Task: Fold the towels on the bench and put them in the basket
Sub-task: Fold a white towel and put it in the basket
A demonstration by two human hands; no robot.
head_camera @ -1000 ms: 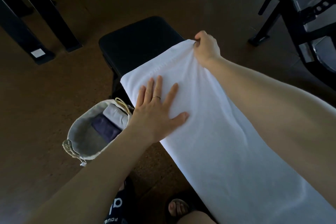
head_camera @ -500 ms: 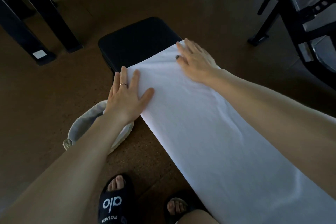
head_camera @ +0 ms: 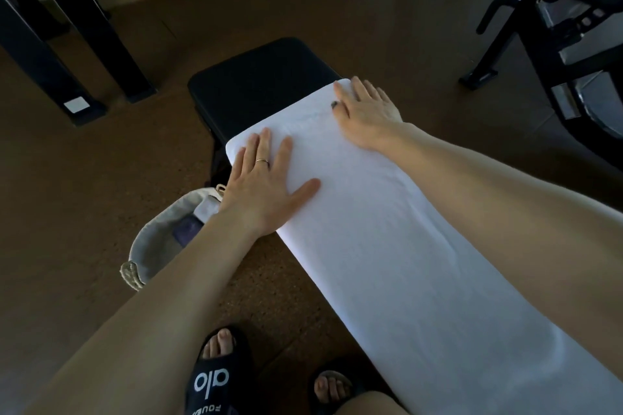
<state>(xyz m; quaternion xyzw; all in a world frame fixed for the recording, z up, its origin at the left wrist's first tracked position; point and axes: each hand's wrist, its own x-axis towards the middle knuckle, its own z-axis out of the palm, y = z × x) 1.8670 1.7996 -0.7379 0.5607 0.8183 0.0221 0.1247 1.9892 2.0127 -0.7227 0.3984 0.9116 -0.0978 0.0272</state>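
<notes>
White towel [head_camera: 387, 246] now lies flat on table [head_camera: 256, 84]; right hand [head_camera: 367, 111] has released its corner pinch, left hand [head_camera: 266, 185] also open-palmed; ready to fold.

worktop [head_camera: 256, 87] far end bare, open from above | towel [head_camera: 387, 246] covers the rest, both hands flat on it | left hand [head_camera: 266, 192] and forearm hang over basket [head_camera: 158, 239], blocking its mouth | floor [head_camera: 84, 195] left of basket clear | black frames [head_camera: 553, 54] crowd the right and far left
</notes>
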